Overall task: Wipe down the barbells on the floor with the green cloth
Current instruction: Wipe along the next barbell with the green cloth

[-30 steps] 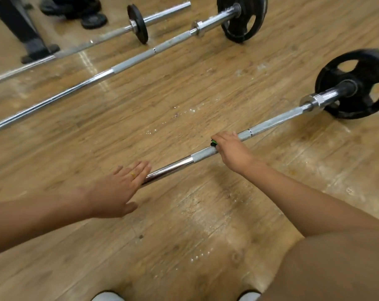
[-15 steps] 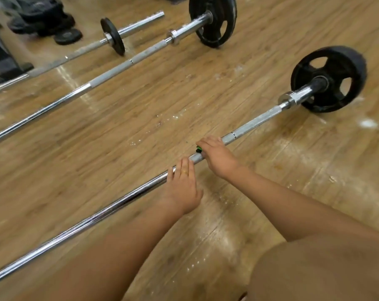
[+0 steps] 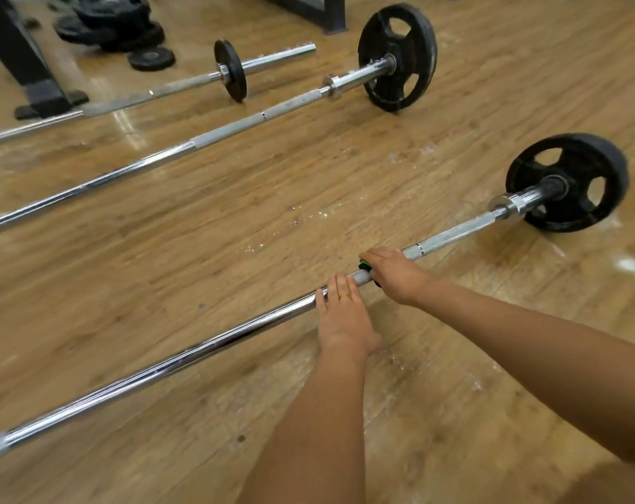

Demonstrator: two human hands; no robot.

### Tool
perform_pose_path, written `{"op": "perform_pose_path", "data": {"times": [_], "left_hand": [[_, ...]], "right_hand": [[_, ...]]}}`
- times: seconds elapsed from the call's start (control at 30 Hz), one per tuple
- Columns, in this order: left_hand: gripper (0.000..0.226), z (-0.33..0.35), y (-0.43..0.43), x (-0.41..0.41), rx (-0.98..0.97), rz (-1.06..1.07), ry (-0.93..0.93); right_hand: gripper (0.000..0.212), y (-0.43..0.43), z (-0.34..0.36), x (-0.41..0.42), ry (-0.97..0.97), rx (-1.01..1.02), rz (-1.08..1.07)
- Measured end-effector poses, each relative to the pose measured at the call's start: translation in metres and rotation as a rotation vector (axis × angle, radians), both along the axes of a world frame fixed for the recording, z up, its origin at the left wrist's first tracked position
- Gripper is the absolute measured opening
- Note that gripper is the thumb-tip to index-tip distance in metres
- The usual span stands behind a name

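The nearest barbell (image 3: 170,365) lies across the wooden floor, its black plate (image 3: 568,181) at the right. My right hand (image 3: 396,276) wraps over its shaft with the green cloth (image 3: 364,265) bunched under the palm; only a small green edge shows. Just to the left, my left hand (image 3: 341,314) rests on the same shaft with straight fingers laid over the bar. A second barbell (image 3: 199,140) with a large plate and a third, thinner barbell (image 3: 185,83) with a small plate lie farther away.
A black rack foot (image 3: 36,85) stands at the upper left, with a pile of loose weight plates (image 3: 108,23) behind it. Another black frame post (image 3: 330,12) rises at the top centre. White dusty specks dot the floor between the bars.
My left hand slid rightward along the near bar until it sat beside my right hand. The view swung left, bringing more of the bar's left length into sight.
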State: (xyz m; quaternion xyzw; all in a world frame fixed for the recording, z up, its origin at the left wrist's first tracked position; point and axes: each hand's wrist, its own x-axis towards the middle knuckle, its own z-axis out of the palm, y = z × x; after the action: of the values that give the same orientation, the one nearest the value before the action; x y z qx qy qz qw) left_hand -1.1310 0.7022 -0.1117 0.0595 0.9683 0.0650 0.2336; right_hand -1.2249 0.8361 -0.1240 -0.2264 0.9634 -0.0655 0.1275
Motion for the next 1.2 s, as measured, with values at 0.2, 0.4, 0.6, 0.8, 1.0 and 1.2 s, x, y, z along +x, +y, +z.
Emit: {"op": "perform_pose_path", "data": {"times": [0.2, 0.4, 0.6, 0.8, 1.0, 1.2], "left_hand": [[0.099, -0.002, -0.029, -0.013, 0.084, -0.075, -0.05], [0.082, -0.023, -0.014, -0.004, 0.166, 0.067, 0.145], [0.065, -0.041, -0.006, 0.0, 0.294, 0.237, 0.36], [0.059, -0.057, 0.004, -0.001, 0.334, 0.32, 0.532], [0.062, -0.063, 0.007, -0.001, 0.317, 0.337, 0.605], [0.063, -0.067, 0.008, -0.002, 0.29, 0.339, 0.605]], "right_hand": [[0.045, 0.006, 0.002, 0.003, 0.008, -0.004, 0.021], [0.043, 0.008, 0.0, 0.007, 0.017, -0.063, 0.022], [0.044, 0.014, -0.001, 0.001, 0.083, -0.114, -0.041], [0.042, 0.005, -0.025, 0.013, 0.194, -0.245, -0.029], [0.036, 0.02, -0.029, -0.003, 0.2, -0.351, -0.046], [0.036, 0.011, -0.037, 0.003, 0.243, -0.354, 0.015]]}}
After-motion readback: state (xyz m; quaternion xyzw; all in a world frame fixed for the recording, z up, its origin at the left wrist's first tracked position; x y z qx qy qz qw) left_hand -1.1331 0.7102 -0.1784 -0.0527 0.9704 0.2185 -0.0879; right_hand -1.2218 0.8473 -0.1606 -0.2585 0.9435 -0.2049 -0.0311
